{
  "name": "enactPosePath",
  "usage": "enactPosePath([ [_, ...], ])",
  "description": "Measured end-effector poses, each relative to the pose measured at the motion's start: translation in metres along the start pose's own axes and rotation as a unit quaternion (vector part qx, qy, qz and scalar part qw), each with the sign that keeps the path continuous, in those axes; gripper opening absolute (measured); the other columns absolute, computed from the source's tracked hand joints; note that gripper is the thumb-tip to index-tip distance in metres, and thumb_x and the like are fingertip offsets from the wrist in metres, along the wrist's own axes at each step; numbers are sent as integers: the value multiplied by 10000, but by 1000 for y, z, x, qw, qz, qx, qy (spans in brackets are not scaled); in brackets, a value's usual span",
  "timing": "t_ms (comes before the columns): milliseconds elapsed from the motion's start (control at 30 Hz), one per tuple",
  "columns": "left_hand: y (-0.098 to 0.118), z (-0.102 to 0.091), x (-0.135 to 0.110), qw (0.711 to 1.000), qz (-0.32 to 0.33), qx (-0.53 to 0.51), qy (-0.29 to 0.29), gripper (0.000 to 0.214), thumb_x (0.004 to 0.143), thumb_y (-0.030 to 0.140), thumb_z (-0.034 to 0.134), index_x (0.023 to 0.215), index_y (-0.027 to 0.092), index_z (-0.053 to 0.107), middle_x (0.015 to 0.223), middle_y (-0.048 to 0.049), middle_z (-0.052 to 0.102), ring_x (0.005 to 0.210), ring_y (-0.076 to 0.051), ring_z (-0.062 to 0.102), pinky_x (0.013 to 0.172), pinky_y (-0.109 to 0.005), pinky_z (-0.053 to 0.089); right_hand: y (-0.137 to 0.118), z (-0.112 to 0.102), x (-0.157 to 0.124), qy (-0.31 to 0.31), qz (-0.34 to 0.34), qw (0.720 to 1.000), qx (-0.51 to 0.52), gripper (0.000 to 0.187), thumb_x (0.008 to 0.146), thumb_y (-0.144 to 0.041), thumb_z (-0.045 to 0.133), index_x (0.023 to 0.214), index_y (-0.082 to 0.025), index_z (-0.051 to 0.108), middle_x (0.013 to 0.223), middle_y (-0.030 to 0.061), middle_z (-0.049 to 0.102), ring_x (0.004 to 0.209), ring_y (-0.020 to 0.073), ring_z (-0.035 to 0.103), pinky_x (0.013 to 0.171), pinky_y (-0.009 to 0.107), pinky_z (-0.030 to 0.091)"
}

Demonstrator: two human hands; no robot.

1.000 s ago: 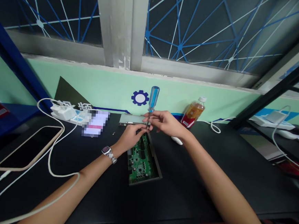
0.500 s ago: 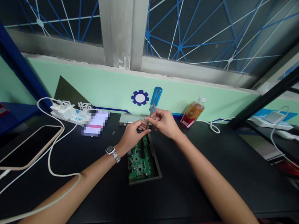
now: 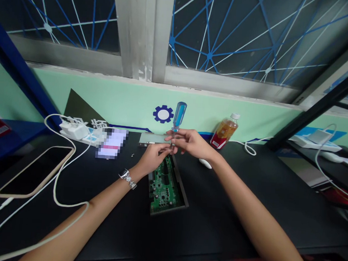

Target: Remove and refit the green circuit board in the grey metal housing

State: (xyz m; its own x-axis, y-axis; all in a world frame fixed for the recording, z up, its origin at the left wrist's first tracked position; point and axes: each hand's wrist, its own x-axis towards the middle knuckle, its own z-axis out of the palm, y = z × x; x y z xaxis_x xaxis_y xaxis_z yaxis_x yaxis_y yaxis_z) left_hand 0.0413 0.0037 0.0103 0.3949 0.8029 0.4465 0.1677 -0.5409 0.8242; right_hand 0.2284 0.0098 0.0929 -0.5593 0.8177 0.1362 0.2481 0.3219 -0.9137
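Observation:
A green circuit board (image 3: 165, 188) lies in a shallow black case in the middle of the black table. My right hand (image 3: 191, 143) pinches the shaft of a blue-handled screwdriver (image 3: 178, 115), which stands nearly upright over the board's far end. My left hand (image 3: 151, 158), with a watch on its wrist, has its fingers closed around the screwdriver's tip just above the board; what they pinch is hidden. A grey metal cover (image 3: 153, 139) lies flat behind both hands.
A phone (image 3: 35, 172) on a white cable (image 3: 57, 193) lies at the left. A white power strip (image 3: 79, 132) sits at the back left. A bottle of amber drink (image 3: 224, 131) stands at the back right. A tiny screw (image 3: 132, 156) lies on the table.
The screwdriver handle tilted slightly right, then came back nearly upright. Both hands shifted a little and stayed at the board's far end.

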Motion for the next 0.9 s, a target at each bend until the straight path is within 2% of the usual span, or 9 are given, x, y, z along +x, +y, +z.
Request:
enactPosePath([
  [100,0,-1,0,999,-1,48,-6,282,970,338,512,912,149,713,855,-42,739,752,-187,671,718,-292,534,-1,-1,-1,-3,9,1000,-12,341,895,-354,626,1133,-116,675,878,93,753,641,136,692,513,217,482],
  [233,-1,2,0,1000,6,10,6,244,946,328,569,1063,150,688,1003,-82,751,921,-216,707,864,-330,549,3,3,1,37,-7,999,-9,270,850,-377,683,935,-120,689,643,32,699,546,140,675,535,235,503],
  [333,-2,5,-1,998,-2,16,56,287,874,331,683,1108,166,665,1023,-92,755,972,-230,712,922,-356,549,5,6,2,71,-26,997,-13,279,800,-407,734,812,-141,650,622,15,678,496,129,643,517,238,496],
  [400,-2,7,-1,995,-7,36,93,291,831,338,735,1063,174,671,992,-84,756,942,-231,716,897,-362,562,7,8,3,98,-31,994,-27,306,782,-432,746,780,-150,626,616,12,672,472,126,624,492,235,478],
  [500,-3,10,-2,993,-3,35,115,241,819,334,747,985,176,673,952,-70,754,904,-222,717,868,-360,572,11,13,4,141,-29,988,-48,337,770,-463,750,760,-169,586,576,5,653,452,134,614,466,233,455],
  [767,-4,11,-1,995,-33,-26,96,210,844,361,713,868,154,688,840,-70,763,783,-213,728,780,-342,587,22,27,6,228,-37,966,-112,380,806,-520,706,707,-215,503,556,-2,610,529,160,606,520,268,462],
  [833,-4,10,-1,995,-43,-43,74,193,854,340,698,885,150,706,867,-77,771,813,-218,733,798,-339,585,21,26,6,228,-30,967,-114,387,797,-538,714,725,-213,517,574,4,620,557,172,622,545,281,482],
  [900,-3,8,-1,997,-43,-45,50,179,871,320,674,903,150,720,900,-79,774,843,-220,731,819,-337,580,18,23,6,197,-15,975,-98,374,795,-542,718,807,-200,568,601,8,637,578,180,643,570,295,506],
])
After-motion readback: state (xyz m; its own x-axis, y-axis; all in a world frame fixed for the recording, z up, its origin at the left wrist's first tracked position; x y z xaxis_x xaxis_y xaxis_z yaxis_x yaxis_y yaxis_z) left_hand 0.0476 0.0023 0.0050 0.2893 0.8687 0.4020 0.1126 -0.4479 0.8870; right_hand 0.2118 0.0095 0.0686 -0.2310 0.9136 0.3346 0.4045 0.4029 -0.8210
